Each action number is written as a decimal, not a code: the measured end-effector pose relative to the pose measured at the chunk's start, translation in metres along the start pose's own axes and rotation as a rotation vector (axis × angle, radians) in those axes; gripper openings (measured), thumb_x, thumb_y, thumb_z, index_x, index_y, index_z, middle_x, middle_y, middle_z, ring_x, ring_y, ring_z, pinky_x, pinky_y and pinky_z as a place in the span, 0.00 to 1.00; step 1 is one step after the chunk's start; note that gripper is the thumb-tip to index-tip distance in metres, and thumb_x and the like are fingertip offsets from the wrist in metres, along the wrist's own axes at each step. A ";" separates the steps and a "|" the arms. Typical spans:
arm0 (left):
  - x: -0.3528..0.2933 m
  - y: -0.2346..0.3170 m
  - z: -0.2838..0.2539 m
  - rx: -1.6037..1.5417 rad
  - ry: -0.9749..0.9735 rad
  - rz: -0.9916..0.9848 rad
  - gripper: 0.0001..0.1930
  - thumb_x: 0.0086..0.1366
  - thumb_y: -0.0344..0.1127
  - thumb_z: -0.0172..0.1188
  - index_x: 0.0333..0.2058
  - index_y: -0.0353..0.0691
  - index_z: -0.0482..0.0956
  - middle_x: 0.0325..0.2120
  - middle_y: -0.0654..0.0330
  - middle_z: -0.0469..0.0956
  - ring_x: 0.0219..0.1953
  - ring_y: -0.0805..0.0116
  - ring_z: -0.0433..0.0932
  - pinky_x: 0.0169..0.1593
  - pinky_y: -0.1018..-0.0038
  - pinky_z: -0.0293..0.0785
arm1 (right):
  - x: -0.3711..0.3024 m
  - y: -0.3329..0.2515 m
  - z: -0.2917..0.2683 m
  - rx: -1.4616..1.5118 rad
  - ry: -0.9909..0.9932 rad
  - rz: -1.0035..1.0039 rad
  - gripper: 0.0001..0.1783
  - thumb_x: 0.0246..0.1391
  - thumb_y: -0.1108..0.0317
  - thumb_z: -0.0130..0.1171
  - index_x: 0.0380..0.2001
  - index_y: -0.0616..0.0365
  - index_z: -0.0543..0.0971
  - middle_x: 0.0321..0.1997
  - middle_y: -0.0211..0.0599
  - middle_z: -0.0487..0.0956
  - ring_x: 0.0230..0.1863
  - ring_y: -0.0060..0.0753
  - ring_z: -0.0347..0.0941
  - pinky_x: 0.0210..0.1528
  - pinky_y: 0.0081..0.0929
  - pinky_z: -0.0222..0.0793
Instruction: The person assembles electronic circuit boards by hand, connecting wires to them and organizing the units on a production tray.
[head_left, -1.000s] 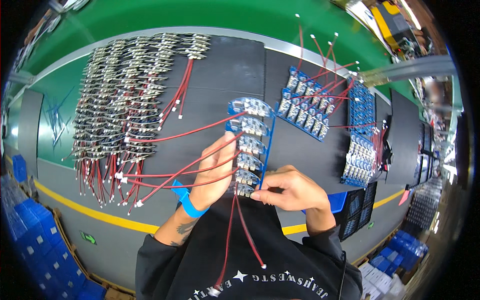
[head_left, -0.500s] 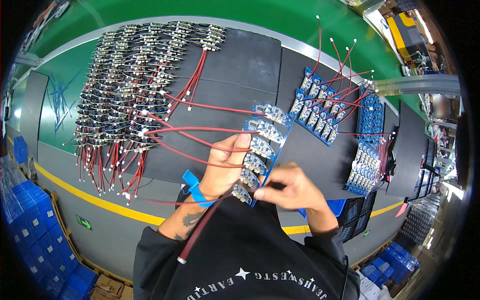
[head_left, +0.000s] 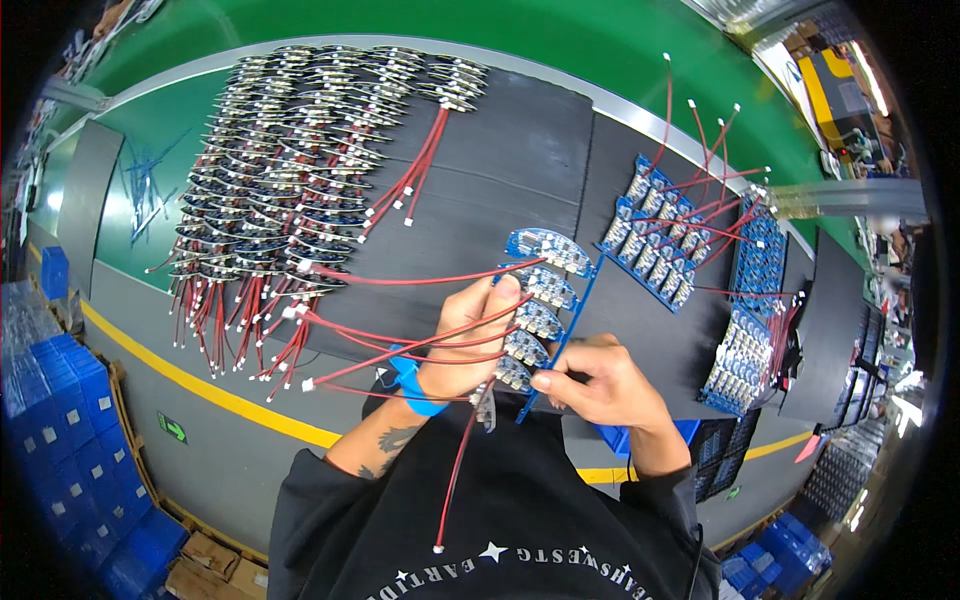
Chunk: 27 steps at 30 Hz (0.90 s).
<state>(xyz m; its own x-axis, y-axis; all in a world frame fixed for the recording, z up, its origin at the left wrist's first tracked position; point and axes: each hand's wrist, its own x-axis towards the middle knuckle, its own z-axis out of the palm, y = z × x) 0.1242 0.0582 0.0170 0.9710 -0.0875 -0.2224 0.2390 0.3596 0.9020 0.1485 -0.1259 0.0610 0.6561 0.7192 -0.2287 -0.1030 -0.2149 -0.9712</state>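
Note:
My left hand [head_left: 465, 345] is closed round the left ends of several small curved blue circuit boards [head_left: 550, 250], which stand in a column with red cables trailing left from them. A narrow blue edge strip [head_left: 582, 308] runs down their right side. Thumb and fingers of my right hand [head_left: 608, 385] pinch the lower part of this strip. The lowest small board [head_left: 485, 408] hangs tilted below my left hand, apart from the strip, with its red cable [head_left: 455, 485] dangling over my black top.
Rows of stacked small boards with red cables [head_left: 270, 190] cover the left of the table. On the dark mat [head_left: 500, 150] at right lie a panel of boards with cables [head_left: 650, 235] and further blue panels [head_left: 735, 355]. Blue crates [head_left: 70, 400] stand on the floor at left.
The lowest board has come away from the strip and tilted, its cable now hanging down. Both hands and the column sit slightly further right in view, as does the table.

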 end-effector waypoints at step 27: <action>0.001 0.004 0.002 -0.247 -0.034 -0.117 0.17 0.73 0.44 0.46 0.42 0.35 0.76 0.25 0.71 0.73 0.24 0.88 0.65 0.25 0.84 0.61 | 0.006 0.005 -0.013 -0.119 0.007 -0.134 0.06 0.58 0.71 0.57 0.32 0.64 0.78 0.19 0.37 0.76 0.19 0.33 0.71 0.24 0.30 0.64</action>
<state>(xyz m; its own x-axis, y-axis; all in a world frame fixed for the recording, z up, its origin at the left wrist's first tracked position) 0.1263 0.0577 0.0215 0.9374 -0.1715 -0.3032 0.3459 0.5608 0.7523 0.1616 -0.1311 0.0559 0.6631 0.7422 -0.0965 0.0746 -0.1938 -0.9782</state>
